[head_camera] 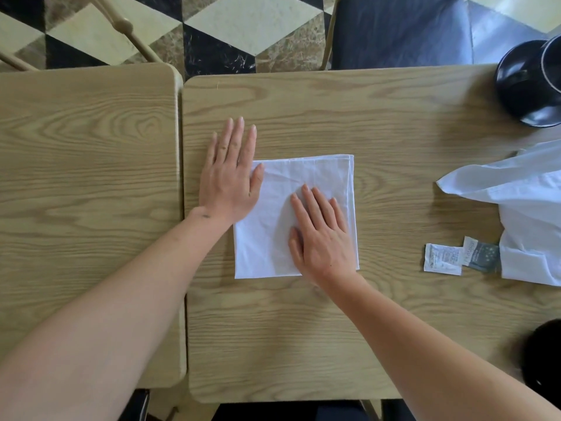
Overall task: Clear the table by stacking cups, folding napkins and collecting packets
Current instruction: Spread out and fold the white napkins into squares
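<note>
The fingers (315,205) of the right hand (323,238) are laid flat and close together, nothing held, pressed palm-down on the near right part of the folded napkin (273,238), their tips pointed away from the body and slightly left. The left hand (227,177) is likewise flat and empty, fingers extended and a little spread; only its thumb and the edge of the palm are set on the napkin's far left corner, while the rest is borne by the bare table (394,132) just beside the cloth. The napkin is seen as a nearly square white pad in the middle of the table, its layered edges stacked along the far and right sides, so no strong long axis is offered. If a further fold is intended, it would probably be carried across from the right edge, which lies directly under the right hand. Well apart to the right, an unfolded napkin (522,192) is spread, with two packets (443,258) touching or just beside it, and dark cups (528,86) stand at the far right corner; all of these are nearer the right hand.
</note>
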A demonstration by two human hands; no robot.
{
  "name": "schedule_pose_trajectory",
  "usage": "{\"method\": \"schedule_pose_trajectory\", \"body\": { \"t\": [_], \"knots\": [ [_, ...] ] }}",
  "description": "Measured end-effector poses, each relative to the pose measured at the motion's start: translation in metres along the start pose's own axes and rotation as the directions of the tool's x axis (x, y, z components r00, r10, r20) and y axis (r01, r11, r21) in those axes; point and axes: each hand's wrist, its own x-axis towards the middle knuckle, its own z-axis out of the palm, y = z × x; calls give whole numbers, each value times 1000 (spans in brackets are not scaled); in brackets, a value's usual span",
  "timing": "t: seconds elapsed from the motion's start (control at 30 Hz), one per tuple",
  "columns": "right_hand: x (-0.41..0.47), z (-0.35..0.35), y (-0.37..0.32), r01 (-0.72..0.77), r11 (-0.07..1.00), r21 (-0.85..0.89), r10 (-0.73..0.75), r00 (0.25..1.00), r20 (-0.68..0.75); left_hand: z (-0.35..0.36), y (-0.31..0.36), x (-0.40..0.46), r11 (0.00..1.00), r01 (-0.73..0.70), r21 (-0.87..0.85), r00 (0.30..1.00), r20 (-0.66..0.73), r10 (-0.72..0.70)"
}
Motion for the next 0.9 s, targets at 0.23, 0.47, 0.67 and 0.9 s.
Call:
{"method": "schedule_pose_trajectory", "body": {
  "t": [0.23,0.47,0.67,0.9],
  "knots": [
    [-2,1,0,-18,999,46,18,1000,-5,6,62,-88,950,-266,-163,964,-28,265],
    [-1,-1,4,33,998,62,-34,999,7,11,65,-99,975,-221,-19,965,138,221],
    [51,-9,35,111,994,-19,-110,993,50,14,67,-98,976,-215,22,967,143,209],
    [96,-31,61,154,981,-116,-133,975,177,-2,59,-98,961,-274,30,941,215,261]
  ]
}}
